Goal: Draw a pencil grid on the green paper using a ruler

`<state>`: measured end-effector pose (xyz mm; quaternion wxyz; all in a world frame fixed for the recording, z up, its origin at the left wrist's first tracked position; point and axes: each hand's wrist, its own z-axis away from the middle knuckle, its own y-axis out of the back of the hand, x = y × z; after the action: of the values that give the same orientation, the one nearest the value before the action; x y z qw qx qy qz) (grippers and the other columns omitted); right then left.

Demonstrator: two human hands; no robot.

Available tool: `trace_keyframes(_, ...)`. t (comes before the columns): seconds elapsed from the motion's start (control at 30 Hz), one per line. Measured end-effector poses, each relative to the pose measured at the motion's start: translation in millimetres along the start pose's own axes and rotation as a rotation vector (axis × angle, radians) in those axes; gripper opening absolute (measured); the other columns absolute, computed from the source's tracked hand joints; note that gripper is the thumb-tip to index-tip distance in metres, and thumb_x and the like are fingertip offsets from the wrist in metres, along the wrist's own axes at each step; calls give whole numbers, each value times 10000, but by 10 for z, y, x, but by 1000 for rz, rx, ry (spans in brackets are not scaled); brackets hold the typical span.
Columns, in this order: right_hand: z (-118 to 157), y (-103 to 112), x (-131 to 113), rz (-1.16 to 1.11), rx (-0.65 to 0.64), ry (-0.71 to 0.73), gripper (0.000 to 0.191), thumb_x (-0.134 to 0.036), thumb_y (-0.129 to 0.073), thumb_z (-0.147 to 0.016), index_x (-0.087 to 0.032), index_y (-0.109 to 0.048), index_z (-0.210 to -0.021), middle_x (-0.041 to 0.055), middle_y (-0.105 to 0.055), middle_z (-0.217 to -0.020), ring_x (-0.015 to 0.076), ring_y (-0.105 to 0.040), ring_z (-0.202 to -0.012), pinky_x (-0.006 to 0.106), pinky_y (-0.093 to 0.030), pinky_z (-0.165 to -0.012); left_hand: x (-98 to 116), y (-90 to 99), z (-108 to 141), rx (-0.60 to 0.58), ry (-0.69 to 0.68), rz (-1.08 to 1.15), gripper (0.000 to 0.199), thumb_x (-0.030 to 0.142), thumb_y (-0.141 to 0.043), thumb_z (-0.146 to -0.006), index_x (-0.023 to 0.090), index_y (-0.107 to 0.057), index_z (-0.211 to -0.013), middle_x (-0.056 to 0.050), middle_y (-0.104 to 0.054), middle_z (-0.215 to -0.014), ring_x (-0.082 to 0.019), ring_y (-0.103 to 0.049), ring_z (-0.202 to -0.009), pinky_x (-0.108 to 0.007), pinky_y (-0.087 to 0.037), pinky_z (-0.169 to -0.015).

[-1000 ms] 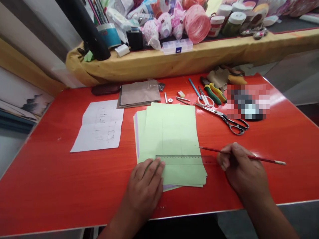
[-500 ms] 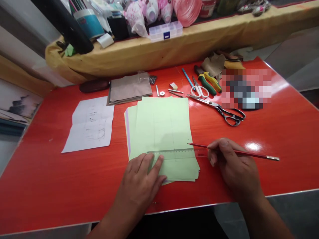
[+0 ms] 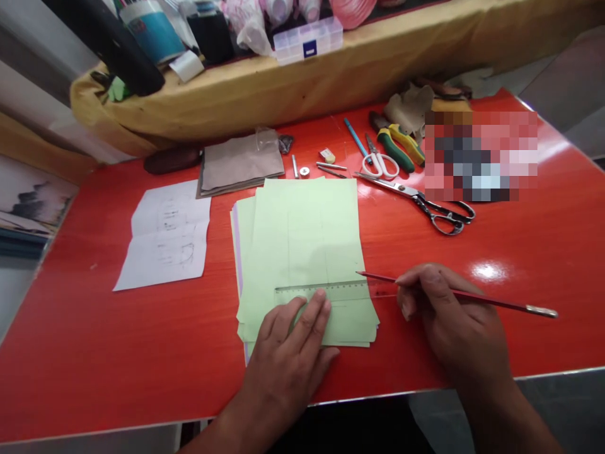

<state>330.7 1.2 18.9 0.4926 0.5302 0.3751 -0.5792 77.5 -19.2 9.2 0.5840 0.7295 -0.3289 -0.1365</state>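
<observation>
My left hand (image 3: 295, 340) lies with its fingers stretched out, their tips pressing a clear ruler (image 3: 348, 292) onto the green paper (image 3: 307, 236). The ruler runs across the lower half of the top sheet and sticks out past its right edge. Faint pencil lines mark the sheet above and below it. Beneath lie more sheets, some purple at the left edge. In my right hand (image 3: 454, 321) a dark red pencil (image 3: 501, 302) is pinched between thumb and fingers. Its tip points left, close to the sheet's right edge; I cannot tell whether it touches.
A creased white sketch (image 3: 165, 236) lies left on the red table (image 3: 70, 353). Behind the paper are brown sheets (image 3: 241, 164) and an eraser (image 3: 327, 155). Large scissors (image 3: 416, 195), white-handled scissors (image 3: 380, 165) and pliers (image 3: 397, 151) lie at right. A cloth-covered ledge (image 3: 236, 98) borders the back.
My left hand has slid right along the ruler, uncovering its left end. The pencil is still in my right hand near the sheet's right edge. The view has shifted slightly.
</observation>
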Motion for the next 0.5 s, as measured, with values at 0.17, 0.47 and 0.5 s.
trace_keyframes(0.17,29,-63,-95,36,37,-35,393,-538,-596,-1077,-250,-752,-861,-12,-612,-623,167,-574,-624,317,-422,-656,-3,-1,20,3,4,25,412,281,-524,-1141,73,-608,-1486,-70,-594,-1588,-307,-588,-1322,-470,-428,-1090)
trace_keyframes(0.47,11,-59,-70,32,19,1,361,-505,-596,-1085,-262,-761,-874,-14,-621,-624,163,-584,-611,318,-420,-643,-5,-11,-3,16,22,55,405,266,-573,-1119,72,-625,-1470,-73,-611,-1571,-306,-602,-1321,-462,-440,-1087)
trace_keyframes(0.5,7,-54,-60,38,16,8,359,-500,-592,-1088,-265,-761,-876,-16,-622,-623,160,-588,-608,315,-423,-639,-6,-11,-3,15,22,58,404,262,-574,-1118,73,-623,-1472,-74,-610,-1571,-306,-602,-1325,-462,-440,-1089)
